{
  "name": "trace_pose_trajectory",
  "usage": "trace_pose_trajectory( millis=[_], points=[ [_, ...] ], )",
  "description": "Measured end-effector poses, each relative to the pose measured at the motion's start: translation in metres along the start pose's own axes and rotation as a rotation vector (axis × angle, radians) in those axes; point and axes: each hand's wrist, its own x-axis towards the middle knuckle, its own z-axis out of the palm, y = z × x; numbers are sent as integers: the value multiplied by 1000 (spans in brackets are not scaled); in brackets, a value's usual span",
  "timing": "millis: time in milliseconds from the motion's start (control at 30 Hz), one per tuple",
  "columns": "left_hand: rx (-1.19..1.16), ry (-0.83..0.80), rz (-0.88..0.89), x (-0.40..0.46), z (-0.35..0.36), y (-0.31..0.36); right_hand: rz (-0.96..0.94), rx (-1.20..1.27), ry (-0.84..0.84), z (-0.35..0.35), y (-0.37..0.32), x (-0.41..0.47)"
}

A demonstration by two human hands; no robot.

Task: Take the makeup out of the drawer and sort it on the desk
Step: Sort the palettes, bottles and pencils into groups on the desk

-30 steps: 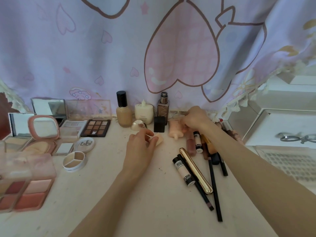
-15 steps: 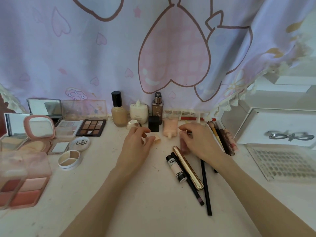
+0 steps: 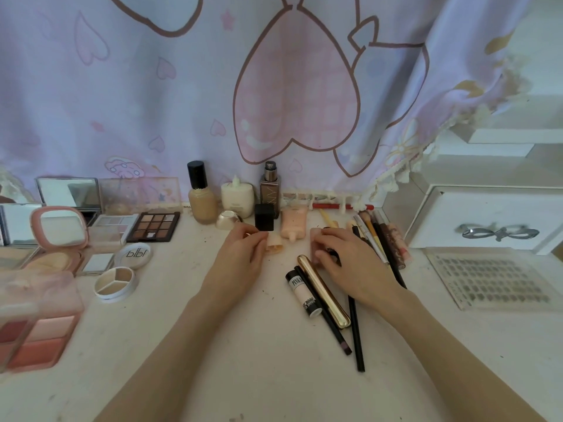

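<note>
On the white desk, the left hand pinches a small beige makeup sponge beside the peach squeeze tube. The right hand curls its fingers around a small pink tube, next to the slim gold tube.

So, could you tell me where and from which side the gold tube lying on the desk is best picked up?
Probably a pinch across the middle of the gold tube, coming straight down from above. It lies flat and slim on the desk, a black pencil tight along its left side and the right hand by its far end, so the near half is the freest.
</note>
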Motion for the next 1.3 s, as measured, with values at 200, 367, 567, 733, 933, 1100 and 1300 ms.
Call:
trace_pose_trajectory(
  millis=[200, 367, 567, 733, 933, 1100, 1300],
  points=[
    [229, -185, 22, -2, 0, -10, -27, -3, 56, 1, 0, -15],
    [439, -229, 35, -4, 4, -7, -31, -41, 20, 6, 2, -25],
    [302, -116, 113, -9, 0, -6, -8, -39, 124, 9, 0, -30],
    [73, -149, 261, -27, -11, 1, -46, -61, 232, 3, -24, -49],
    [29, -210, 358, -46, -12, 14, 7, -271, 17, 2, -39, -57],
    [-72, -249, 285, -44, -14, 13, 26, -300, 92, 14, -41, -54],
    [-369, -105, 88, -42, -29, 21, 97, 320, 162, -1, -46, -40]
  ],
)
